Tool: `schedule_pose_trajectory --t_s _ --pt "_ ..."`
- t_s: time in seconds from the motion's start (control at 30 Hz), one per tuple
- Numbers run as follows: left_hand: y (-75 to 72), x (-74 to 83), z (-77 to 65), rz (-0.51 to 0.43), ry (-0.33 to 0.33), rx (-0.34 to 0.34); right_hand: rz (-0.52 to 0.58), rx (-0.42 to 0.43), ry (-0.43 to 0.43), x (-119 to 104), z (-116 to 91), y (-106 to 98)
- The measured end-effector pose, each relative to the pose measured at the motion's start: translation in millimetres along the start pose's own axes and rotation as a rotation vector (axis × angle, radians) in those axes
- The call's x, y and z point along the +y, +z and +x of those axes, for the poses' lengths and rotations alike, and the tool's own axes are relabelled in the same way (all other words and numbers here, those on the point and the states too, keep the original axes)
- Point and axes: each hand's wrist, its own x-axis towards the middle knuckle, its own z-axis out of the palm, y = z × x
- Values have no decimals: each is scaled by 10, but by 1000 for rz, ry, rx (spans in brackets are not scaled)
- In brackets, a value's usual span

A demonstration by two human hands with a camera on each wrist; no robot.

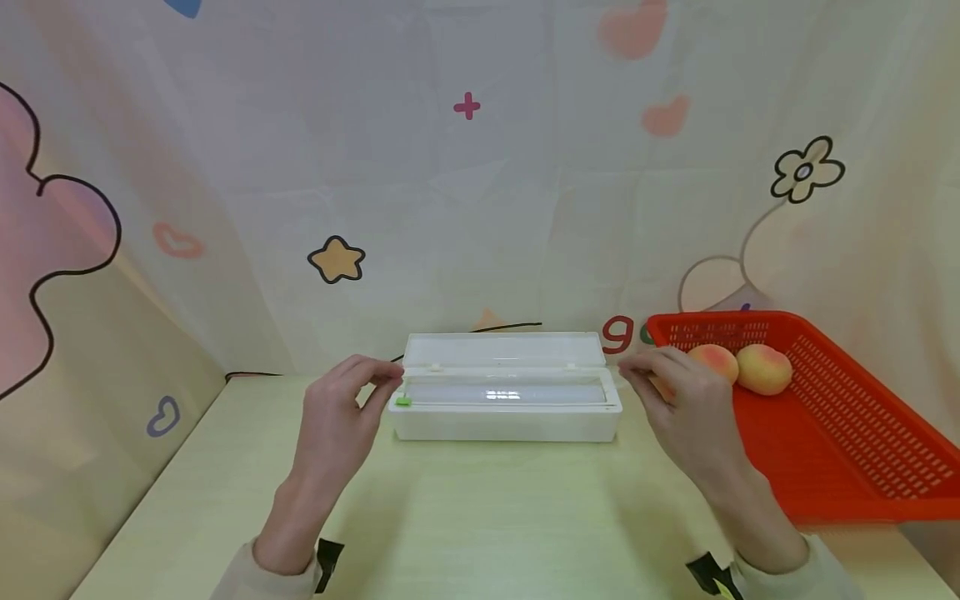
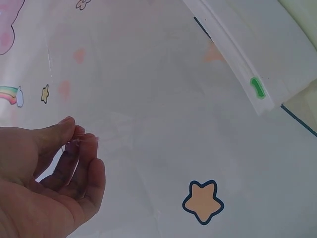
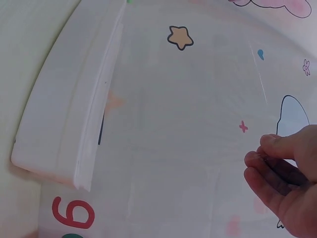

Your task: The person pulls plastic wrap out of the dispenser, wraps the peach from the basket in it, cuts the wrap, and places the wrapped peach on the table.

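Note:
A white cling film dispenser box (image 1: 506, 427) stands on the table with its lid (image 1: 504, 350) tipped back. Inside lies a shiny film roll (image 1: 450, 393), and a green cutter slider (image 1: 403, 402) sits at the left end of the front edge. Off the box's left end, my left hand (image 1: 337, 425) pinches clear cling film (image 2: 90, 140) between thumb and fingertips. At the other end my right hand (image 1: 693, 417) makes the same thumb-to-finger pinch, raised above the table. The film between the hands is nearly invisible; faint creases show in the wrist views.
A red plastic basket (image 1: 862, 510) stands on the right, close to my right hand. Two peaches (image 1: 765, 369) lie in its far left part, one partly behind that hand. A patterned cloth (image 1: 510, 208) hangs behind the pale table (image 1: 495, 517).

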Motion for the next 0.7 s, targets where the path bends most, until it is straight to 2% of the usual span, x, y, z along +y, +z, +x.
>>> schedule_pose_trajectory --t_s 0.7 --pt "-165 87 -76 -26 65 34 -62 0 -33 -164 -28 -188"
